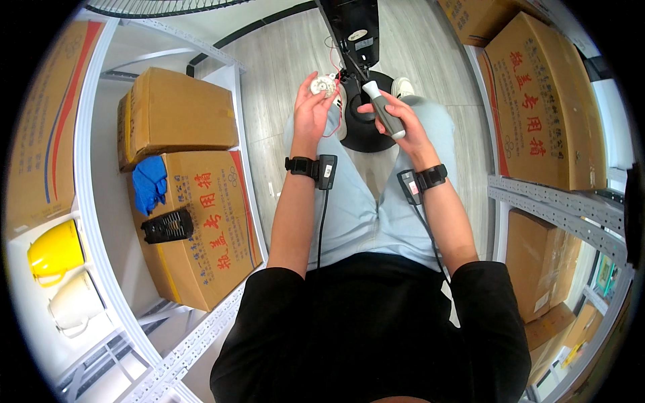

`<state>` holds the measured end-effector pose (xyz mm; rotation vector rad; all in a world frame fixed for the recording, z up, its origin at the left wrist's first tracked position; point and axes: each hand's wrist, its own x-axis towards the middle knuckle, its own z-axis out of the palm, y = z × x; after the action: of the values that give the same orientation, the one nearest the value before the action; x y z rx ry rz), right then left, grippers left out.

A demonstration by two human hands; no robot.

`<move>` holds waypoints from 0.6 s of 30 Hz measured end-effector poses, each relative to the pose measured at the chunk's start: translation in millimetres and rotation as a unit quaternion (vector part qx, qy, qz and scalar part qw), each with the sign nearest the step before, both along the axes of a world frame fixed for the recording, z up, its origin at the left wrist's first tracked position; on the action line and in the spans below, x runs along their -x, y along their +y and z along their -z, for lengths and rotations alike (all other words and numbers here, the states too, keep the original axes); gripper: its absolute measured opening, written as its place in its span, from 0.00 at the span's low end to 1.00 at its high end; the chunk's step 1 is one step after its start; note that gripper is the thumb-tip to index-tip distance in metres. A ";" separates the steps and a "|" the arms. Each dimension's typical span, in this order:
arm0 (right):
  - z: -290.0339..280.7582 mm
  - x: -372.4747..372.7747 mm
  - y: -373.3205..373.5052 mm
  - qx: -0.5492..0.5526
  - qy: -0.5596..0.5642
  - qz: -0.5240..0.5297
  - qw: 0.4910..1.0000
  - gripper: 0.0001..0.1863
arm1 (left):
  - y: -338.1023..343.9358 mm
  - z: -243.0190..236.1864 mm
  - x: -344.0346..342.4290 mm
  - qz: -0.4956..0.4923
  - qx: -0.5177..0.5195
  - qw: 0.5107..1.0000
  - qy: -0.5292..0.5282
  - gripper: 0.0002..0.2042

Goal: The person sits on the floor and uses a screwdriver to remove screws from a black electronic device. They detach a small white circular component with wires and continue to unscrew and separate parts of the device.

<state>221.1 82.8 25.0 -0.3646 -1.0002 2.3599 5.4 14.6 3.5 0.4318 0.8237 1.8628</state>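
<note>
My left hand (312, 115) is closed round a small round white part (323, 85) with a red wire (340, 119) trailing from it; its exact kind I cannot make out. A screwdriver (385, 111) with a grey and white handle lies in the closed fingers of my right hand (411, 127). Its dark shaft points up and away, in front of a black upright column (356, 33). The column rises from a round black base (366, 142) on the floor between my feet. Whether the screwdriver's tip touches the column, I cannot tell.
Metal shelving (561, 195) flanks me, loaded with cardboard boxes (537, 101). On a left-hand box (222, 269) rest a blue cloth (150, 185) and a black slotted part (168, 226). Yellow (57, 252) and white (77, 302) mugs stand farther left. A wire grille (161, 8) shows at the top.
</note>
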 end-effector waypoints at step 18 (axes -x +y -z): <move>3.5 -9.4 -2.8 -0.025 -0.044 -0.045 0.998 0.28 | -1.4 -1.9 0.2 -0.008 -0.019 1.000 -0.011 0.24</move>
<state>230.5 80.0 21.6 -0.4155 -1.1370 2.4128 5.2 13.2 5.5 0.4286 0.7804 1.8967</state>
